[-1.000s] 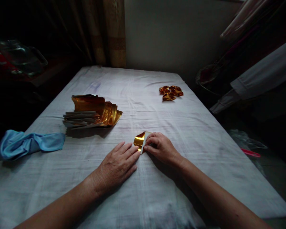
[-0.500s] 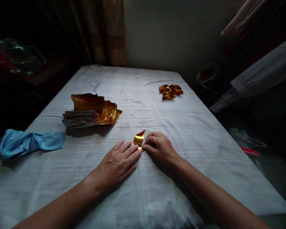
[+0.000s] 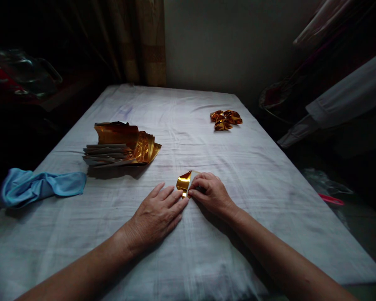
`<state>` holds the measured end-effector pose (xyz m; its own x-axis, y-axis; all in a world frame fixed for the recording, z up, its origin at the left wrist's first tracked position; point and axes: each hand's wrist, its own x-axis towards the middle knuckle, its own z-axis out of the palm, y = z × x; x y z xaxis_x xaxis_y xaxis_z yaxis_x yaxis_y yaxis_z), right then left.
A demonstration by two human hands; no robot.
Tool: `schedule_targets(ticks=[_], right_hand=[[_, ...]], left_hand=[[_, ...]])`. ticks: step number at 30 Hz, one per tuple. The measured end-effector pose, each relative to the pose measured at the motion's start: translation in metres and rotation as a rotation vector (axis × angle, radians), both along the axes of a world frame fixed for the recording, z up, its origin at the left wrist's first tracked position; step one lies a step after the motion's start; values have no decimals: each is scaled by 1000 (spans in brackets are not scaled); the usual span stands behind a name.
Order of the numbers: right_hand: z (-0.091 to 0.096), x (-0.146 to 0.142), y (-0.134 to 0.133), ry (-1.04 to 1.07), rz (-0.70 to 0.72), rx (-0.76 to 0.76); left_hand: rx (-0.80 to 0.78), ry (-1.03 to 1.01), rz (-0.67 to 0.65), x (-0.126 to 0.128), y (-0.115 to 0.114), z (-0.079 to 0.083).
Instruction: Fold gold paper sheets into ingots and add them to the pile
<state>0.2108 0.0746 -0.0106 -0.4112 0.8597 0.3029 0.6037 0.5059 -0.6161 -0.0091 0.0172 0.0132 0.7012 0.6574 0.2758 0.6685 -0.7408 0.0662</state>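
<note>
A small sheet of gold foil paper (image 3: 183,181), partly folded with a pale side showing, lies on the cloth-covered table. My left hand (image 3: 159,212) rests flat with fingers stretched out, its fingertips at the paper's near left edge. My right hand (image 3: 212,194) is closed in a pinch on the paper's right side, and its fingers hide part of that side. Further off to the left sits a stack of gold foil papers (image 3: 119,146). Several folded gold foil pieces (image 3: 225,120) are grouped at the far right of the table.
A crumpled blue cloth (image 3: 44,188) lies at the table's left edge. The white tablecloth (image 3: 175,113) has light wrinkles. Beyond the left side stands a clear jug (image 3: 28,71) in shadow. Pale fabric (image 3: 347,92) hangs at the right, above a pink object (image 3: 331,200).
The whole view has shifted very slightly. Both hands keep almost the same place and pose at the gold foil paper.
</note>
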Motion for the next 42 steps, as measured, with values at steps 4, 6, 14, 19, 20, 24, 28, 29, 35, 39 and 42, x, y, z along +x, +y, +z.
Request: schedule_targets(ticks=[4,6,14,19,20,24,28,29,35,39,42], right_hand=[[1,1,0,-10,2,-11],[0,1,0,-16,2,-6],[-2,0,-1,-33,-18,21],[-1,-2,-3,-38,-23,15],[-1,-2,-3,-40,-25,18],[-2,-3,-3,-59,-41,37],[-2,1,-1,-35,0,27],[-1,3,-1,-20,22,24],[2,13,1,48,145,23],[-1,12,1,34,107,41],[-3,10,2,14,93,42]], left_hand=[[-5,3,3,1,0,1],[-15,9,5,2,0,2],[-8,33,14,3,-1,3],[-6,59,25,3,-1,3],[-5,60,26,4,-1,3],[9,51,31,4,-1,1],[12,54,30,4,-1,0],[9,55,29,4,-1,0],[4,60,35,4,-2,1],[-1,63,35,5,-2,2],[-6,62,35,6,-2,2]])
